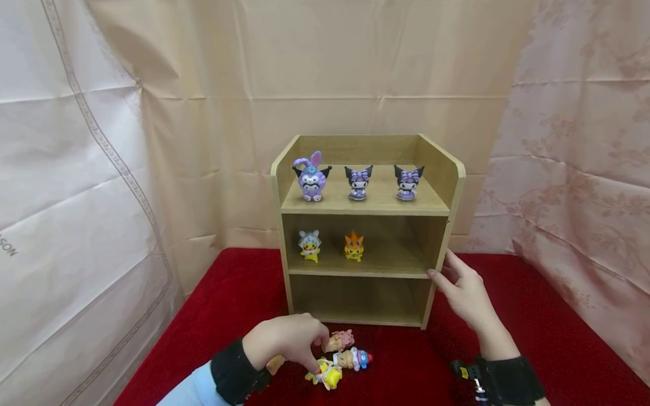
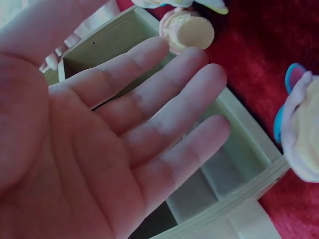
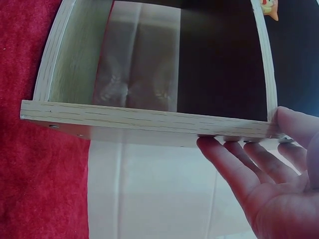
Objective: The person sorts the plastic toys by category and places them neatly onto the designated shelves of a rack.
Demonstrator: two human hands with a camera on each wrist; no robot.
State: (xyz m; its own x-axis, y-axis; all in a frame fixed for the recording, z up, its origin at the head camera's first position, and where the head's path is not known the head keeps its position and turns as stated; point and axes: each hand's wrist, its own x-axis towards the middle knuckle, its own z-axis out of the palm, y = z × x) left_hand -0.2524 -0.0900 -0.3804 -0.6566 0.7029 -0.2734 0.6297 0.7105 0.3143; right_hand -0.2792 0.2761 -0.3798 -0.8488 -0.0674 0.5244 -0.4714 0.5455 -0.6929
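My left hand point(image 1: 291, 338) hovers over small figurines on the red cloth, thumb tip right at a yellow figurine point(image 1: 330, 376). Its fingers look fairly straight and spread in the left wrist view, with nothing held. Beside them lie a pink figurine with a tan base point(image 1: 340, 340) and a tan figurine with a blue-and-red top point(image 1: 352, 359). A tan piece point(image 1: 275, 364) shows partly behind the hand. My right hand point(image 1: 469, 296) grips the right side panel of a wooden shelf point(image 1: 454, 186), thumb on the front edge and fingers along the outer face point(image 3: 239, 169).
On the top board stand a purple rabbit-eared figurine point(image 1: 311, 177) and two purple-and-black ones. The middle board bears a grey-hooded yellow figurine point(image 1: 310, 246) and an orange-hooded one point(image 1: 354, 247). Red cloth point(image 1: 223, 316) covers the table; curtains point(image 1: 193, 141) hang around it.
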